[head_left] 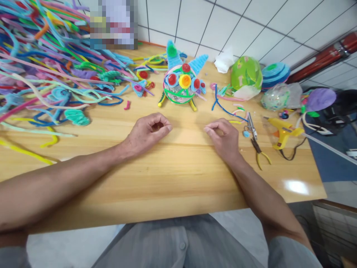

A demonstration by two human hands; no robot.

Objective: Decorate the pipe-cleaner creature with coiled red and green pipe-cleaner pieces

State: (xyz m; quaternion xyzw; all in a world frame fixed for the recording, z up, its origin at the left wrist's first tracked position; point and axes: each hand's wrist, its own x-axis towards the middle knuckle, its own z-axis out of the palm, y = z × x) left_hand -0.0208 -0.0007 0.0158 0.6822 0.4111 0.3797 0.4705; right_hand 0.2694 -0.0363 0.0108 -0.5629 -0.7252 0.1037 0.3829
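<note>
My left hand [147, 134] rests on the wooden table, its thumb and forefinger curled together in a ring with nothing showing between them. Across from it, my right hand [223, 138] is also closed in a loose pinch, and no object shows in it. Beyond both hands stands a pipe-cleaner creature [180, 83] with light blue pointed ears, red and yellow pompom-like discs, a green-trimmed body and yellow feet. Neither hand touches it. To the right of my right hand lie pliers [260, 153] with yellow handles and a slim metal cutter-like tool [252, 125].
A large heap of coloured pipe cleaners [55, 70] covers the table's left side. At right lies a yellow hot glue gun [283, 131] with its cord. Behind it are a green ball [245, 76], a clear ball [276, 96] and a blue coiled piece [275, 73]. A tiled wall [223, 26] closes off the back.
</note>
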